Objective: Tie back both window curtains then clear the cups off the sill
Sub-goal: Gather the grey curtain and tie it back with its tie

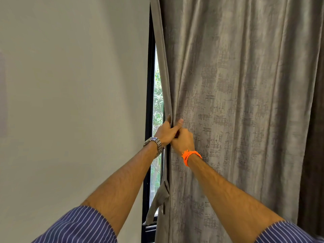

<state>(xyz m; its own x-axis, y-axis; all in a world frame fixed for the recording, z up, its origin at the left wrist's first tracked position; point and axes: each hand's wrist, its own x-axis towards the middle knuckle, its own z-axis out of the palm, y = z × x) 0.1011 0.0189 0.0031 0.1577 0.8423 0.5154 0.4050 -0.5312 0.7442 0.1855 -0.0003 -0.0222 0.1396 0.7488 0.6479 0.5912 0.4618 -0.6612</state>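
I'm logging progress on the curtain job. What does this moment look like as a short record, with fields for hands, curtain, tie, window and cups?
left hand: grips the curtain's left edge, fingers curled round it; metal watch on the wrist
right hand: grips the same edge, touching the left hand just below it; orange band on the wrist
curtain: grey, covers most of the window, not tied back
tie strip: hangs loose from the edge, below the hands
window frame: black, narrow strip of glass showing
cups: none in view

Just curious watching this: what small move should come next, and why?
Probably gather the curtain toward the edge that the left hand and right hand grip: it hangs spread over the window, a strap dangling loose below.
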